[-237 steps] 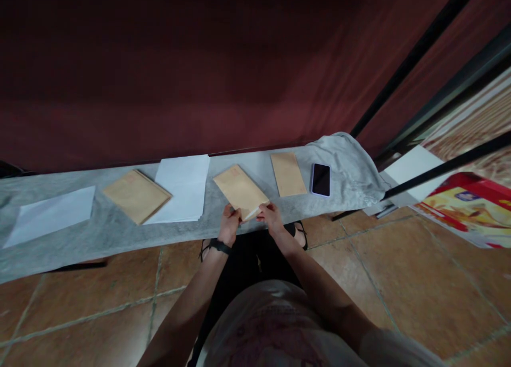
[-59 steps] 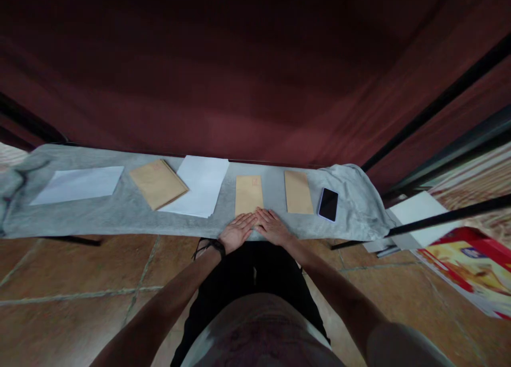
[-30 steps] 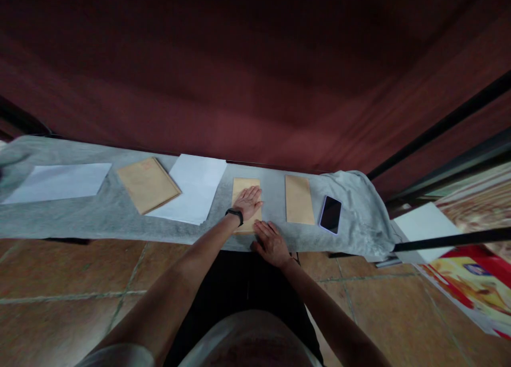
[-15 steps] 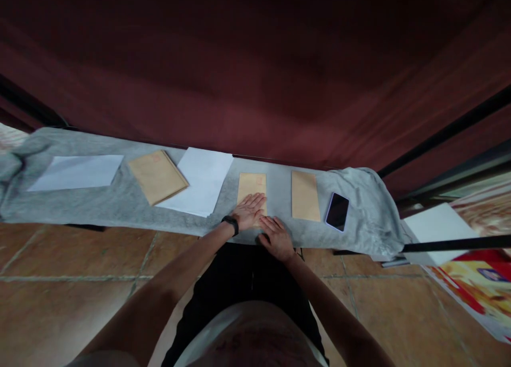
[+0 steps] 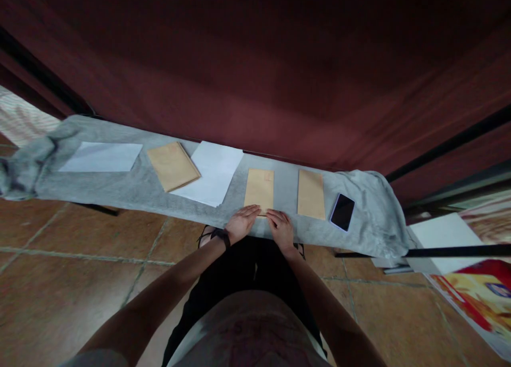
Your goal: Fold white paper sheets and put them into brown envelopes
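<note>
A brown envelope (image 5: 259, 188) with a small printed mark near its top lies upright before me on the grey cloth. At its lower left corner my left hand (image 5: 240, 222), with a dark band on the wrist, has its fingers closed on the near edge. My right hand (image 5: 281, 229) grips the same edge at the lower right corner, thumb tucked close to the fingers. Between the fingertips a thin strip of the edge shows; the thumbs are partly hidden. To the right lies another brown envelope (image 5: 311, 194), apart from both hands.
A phone (image 5: 342, 212) lies at the right on the grey cloth (image 5: 223, 219). Left of me are white sheets (image 5: 217, 170), a stack of brown envelopes (image 5: 171, 167) overlapping them, and another white sheet (image 5: 104, 156). A dark red curtain (image 5: 247, 106) hangs behind. Black bars cross the right side.
My left hand has drawn back from lying flat on the envelope to its near left corner. My right hand has shifted to the near right corner. The view has turned slightly.
</note>
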`<state>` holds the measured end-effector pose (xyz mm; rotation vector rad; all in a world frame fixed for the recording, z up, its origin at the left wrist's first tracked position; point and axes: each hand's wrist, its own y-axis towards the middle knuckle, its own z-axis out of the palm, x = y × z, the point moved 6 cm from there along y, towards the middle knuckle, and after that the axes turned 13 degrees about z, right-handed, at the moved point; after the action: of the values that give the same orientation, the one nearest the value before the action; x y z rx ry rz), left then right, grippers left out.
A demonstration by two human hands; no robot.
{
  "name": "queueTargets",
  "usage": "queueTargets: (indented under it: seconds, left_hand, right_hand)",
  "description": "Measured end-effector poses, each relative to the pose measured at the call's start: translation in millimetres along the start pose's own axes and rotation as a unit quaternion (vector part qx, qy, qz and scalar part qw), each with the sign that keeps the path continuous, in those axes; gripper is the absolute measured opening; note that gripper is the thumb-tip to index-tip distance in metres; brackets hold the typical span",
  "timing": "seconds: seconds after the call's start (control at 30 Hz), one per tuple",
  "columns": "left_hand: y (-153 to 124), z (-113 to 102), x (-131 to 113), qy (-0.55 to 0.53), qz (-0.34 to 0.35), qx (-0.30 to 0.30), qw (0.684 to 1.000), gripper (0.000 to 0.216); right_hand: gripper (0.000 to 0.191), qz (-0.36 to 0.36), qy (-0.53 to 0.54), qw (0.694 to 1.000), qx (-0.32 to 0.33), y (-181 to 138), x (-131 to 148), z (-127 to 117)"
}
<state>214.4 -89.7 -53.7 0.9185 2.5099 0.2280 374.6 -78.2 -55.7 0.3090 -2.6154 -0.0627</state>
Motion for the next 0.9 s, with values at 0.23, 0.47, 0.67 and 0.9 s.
queueTargets:
  seconds: [0.23,0.47,0.67,0.9]
  left_hand:
    - [0,1,3,0.016,-0.05,-0.033,0.998,0.048]
    - [-20,4,-21,0.081,0.0,-0.017,0.997,0.05]
    - [-35,-1,-24,0.109,0.004,-0.016,0.994,0.055]
    - [-42,-5,-22,0.152,-0.009,-0.037,0.988,0.06]
  right_hand:
    - [0.034,0.049,0.019,0.996,-0.076,2,4,0]
    - [0.048,-0.045,-0.051,0.997,-0.039,-30,39,17]
    - [0.051,-0.041,-0.052,0.997,-0.035,-38,37,17]
    - [0.048,-0.023,-0.081,0.996,-0.041,-39,16,2]
